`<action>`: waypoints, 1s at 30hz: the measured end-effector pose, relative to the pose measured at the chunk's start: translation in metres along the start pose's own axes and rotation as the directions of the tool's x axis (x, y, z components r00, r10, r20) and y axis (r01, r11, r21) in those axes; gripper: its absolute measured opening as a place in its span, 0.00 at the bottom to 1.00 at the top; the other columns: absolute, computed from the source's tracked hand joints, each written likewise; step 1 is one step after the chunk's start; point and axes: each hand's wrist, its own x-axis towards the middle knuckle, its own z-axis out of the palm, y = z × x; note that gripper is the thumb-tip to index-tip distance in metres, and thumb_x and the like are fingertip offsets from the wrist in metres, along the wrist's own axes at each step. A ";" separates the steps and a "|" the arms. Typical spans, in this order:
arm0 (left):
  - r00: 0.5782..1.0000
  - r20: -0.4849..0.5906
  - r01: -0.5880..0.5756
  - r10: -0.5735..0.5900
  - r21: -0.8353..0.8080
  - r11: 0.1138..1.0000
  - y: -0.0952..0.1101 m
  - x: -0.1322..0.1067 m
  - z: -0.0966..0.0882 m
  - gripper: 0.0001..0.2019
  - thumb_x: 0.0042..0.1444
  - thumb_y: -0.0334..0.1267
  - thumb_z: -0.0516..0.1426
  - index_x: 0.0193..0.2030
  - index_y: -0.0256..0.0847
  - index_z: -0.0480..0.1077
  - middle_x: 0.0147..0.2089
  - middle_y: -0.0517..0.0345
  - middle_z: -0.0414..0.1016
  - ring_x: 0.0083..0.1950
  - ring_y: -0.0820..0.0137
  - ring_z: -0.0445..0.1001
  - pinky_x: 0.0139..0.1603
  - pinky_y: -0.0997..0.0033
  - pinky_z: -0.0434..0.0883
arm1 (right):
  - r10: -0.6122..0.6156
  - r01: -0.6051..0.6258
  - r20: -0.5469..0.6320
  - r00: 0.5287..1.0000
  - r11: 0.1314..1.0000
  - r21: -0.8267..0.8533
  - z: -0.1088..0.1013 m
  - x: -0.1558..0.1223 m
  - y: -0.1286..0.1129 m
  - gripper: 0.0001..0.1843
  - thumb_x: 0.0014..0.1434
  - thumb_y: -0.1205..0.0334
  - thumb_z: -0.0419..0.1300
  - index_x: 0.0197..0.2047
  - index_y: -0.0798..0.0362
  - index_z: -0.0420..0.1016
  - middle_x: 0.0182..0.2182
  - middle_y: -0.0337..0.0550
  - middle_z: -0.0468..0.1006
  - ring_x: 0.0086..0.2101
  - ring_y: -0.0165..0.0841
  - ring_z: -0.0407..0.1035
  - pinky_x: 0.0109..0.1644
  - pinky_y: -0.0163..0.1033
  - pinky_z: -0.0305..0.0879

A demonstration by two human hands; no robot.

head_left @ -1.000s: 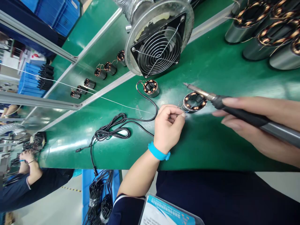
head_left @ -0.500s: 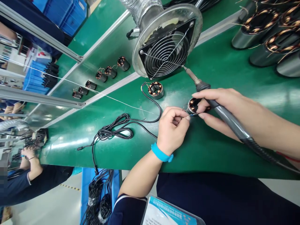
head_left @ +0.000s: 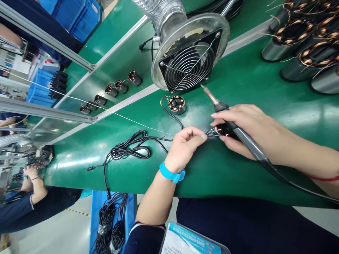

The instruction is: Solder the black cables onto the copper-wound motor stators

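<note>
My right hand [head_left: 246, 130] is wrapped around a soldering iron [head_left: 221, 106], its bare tip pointing up and left toward the fan. Beneath those fingers lies a small motor stator [head_left: 221, 129] with copper windings, partly hidden by the hand. My left hand [head_left: 186, 143], with a blue wristband, pinches the thin wire end of a black cable [head_left: 212, 132] just left of that stator. The cable's bundled coil [head_left: 129, 150] rests on the green bench. A second wound stator [head_left: 177, 104], wired to a black cable, stands upright beyond my left hand.
A round fume-extractor fan [head_left: 189, 63] on a foil duct stands ahead. Larger stators [head_left: 288, 38] crowd the far right, and several small ones [head_left: 121, 86] line the strip behind the rail. A thin white strand [head_left: 127, 119] crosses the bench. A blue bin [head_left: 94, 211] of cables sits below; a co-worker [head_left: 34, 187] is at left.
My left hand has moved left and slightly down, pinching the wires away from the stator. My right hand and the iron have shifted a little left and down; the stator has tipped over on its side.
</note>
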 end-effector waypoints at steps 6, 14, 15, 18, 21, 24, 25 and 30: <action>0.998 0.016 0.067 -0.066 -0.027 0.997 0.001 0.001 0.009 0.22 0.36 0.50 0.77 0.25 0.38 0.74 0.24 0.65 0.72 0.28 0.79 0.67 0.33 0.75 0.65 | -0.043 0.042 0.020 0.999 0.999 0.032 -0.011 -0.003 -0.009 0.22 0.70 0.62 0.56 0.65 0.48 0.63 0.43 0.45 0.79 0.43 0.42 0.74 0.51 0.49 0.70; 0.978 0.124 0.172 -0.166 -0.035 0.985 0.001 0.003 0.009 0.24 0.41 0.57 0.73 0.25 0.38 0.72 0.17 0.72 0.55 0.19 0.84 0.48 0.21 0.76 0.45 | -0.133 0.125 -0.077 0.988 0.987 -0.102 -0.012 -0.002 -0.016 0.14 0.73 0.65 0.53 0.60 0.48 0.66 0.39 0.43 0.78 0.40 0.38 0.73 0.51 0.46 0.69; 0.974 0.143 0.184 -0.177 -0.040 0.982 0.002 0.003 0.007 0.25 0.41 0.58 0.72 0.25 0.38 0.71 0.17 0.72 0.55 0.18 0.84 0.47 0.20 0.76 0.43 | -0.144 0.132 -0.091 0.985 0.983 -0.124 -0.011 -0.002 -0.016 0.14 0.73 0.67 0.53 0.60 0.48 0.66 0.40 0.42 0.79 0.40 0.38 0.73 0.52 0.47 0.69; 0.961 0.206 0.190 -0.185 -0.003 0.982 -0.001 0.004 0.005 0.26 0.41 0.60 0.72 0.28 0.37 0.72 0.19 0.67 0.65 0.18 0.83 0.53 0.19 0.77 0.46 | -0.124 0.106 -0.137 0.983 0.986 -0.131 -0.008 -0.003 -0.018 0.14 0.73 0.68 0.54 0.59 0.48 0.66 0.37 0.40 0.79 0.37 0.36 0.73 0.52 0.46 0.70; 0.952 0.259 0.149 -0.164 0.078 0.986 -0.006 0.004 0.011 0.25 0.45 0.60 0.70 0.30 0.37 0.72 0.25 0.62 0.72 0.21 0.80 0.62 0.22 0.76 0.58 | -0.032 0.015 -0.185 0.982 0.996 -0.093 -0.002 -0.004 -0.019 0.13 0.74 0.66 0.55 0.59 0.48 0.67 0.34 0.39 0.78 0.35 0.35 0.73 0.46 0.43 0.70; 0.982 0.175 0.037 -0.066 0.163 0.986 -0.007 0.005 0.016 0.19 0.54 0.54 0.65 0.31 0.38 0.71 0.27 0.62 0.72 0.24 0.78 0.64 0.27 0.75 0.63 | 0.026 -0.044 -0.224 0.974 0.996 -0.075 0.001 -0.003 -0.020 0.16 0.74 0.66 0.56 0.62 0.48 0.66 0.36 0.40 0.79 0.35 0.36 0.75 0.43 0.42 0.71; 0.992 0.124 -0.010 -0.016 0.205 0.979 -0.005 0.005 0.015 0.16 0.57 0.50 0.63 0.32 0.39 0.71 0.27 0.63 0.71 0.25 0.78 0.64 0.28 0.76 0.62 | 0.038 -0.054 -0.228 0.973 0.996 -0.065 0.001 -0.002 -0.020 0.18 0.73 0.66 0.56 0.64 0.48 0.65 0.37 0.41 0.80 0.36 0.37 0.76 0.44 0.43 0.71; 0.972 -0.123 -0.129 0.201 0.437 0.890 0.015 0.013 -0.007 0.07 0.63 0.35 0.57 0.34 0.38 0.72 0.28 0.64 0.69 0.31 0.75 0.65 0.36 0.75 0.63 | 0.067 -0.081 -0.227 0.972 0.995 -0.054 -0.016 -0.002 -0.017 0.25 0.72 0.68 0.58 0.69 0.45 0.62 0.44 0.43 0.83 0.42 0.40 0.80 0.46 0.44 0.75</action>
